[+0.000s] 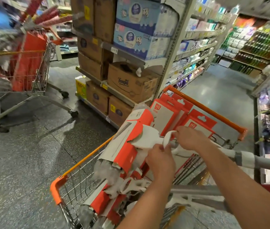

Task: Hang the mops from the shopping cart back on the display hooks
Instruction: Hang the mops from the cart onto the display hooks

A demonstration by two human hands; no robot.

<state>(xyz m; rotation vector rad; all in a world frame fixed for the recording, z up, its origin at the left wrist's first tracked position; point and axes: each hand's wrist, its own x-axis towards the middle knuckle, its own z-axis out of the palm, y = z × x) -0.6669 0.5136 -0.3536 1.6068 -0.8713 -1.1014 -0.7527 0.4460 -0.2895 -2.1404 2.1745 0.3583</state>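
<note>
The left hand [161, 161] has its fingers curled, thumb and fingertips pinching the white plastic neck of a mop [131, 141]. The right hand [191, 138] sits just beyond it, fingers bent down over the same white joint, with a curved white strap at its fingertips. Left of both sets of fingers, the mop's head spreads out in a torn orange-and-white cardboard sleeve, and grey fibres spill from its near end. Right of the fingers, under the right forearm, the grey handle runs out past the cart's side. Below the fingers lies the shopping cart [88, 156], wire-sided with orange trim, holding a second mop [104, 195] nearer the person. Just beyond the fingers, orange hang-tab packages [169, 113] stand upright at the cart's far end. Farther beyond, a Tempo carton [131, 83] sits on store shelving. Far left of the hands stands another cart [31, 66], which is blurred.
</note>
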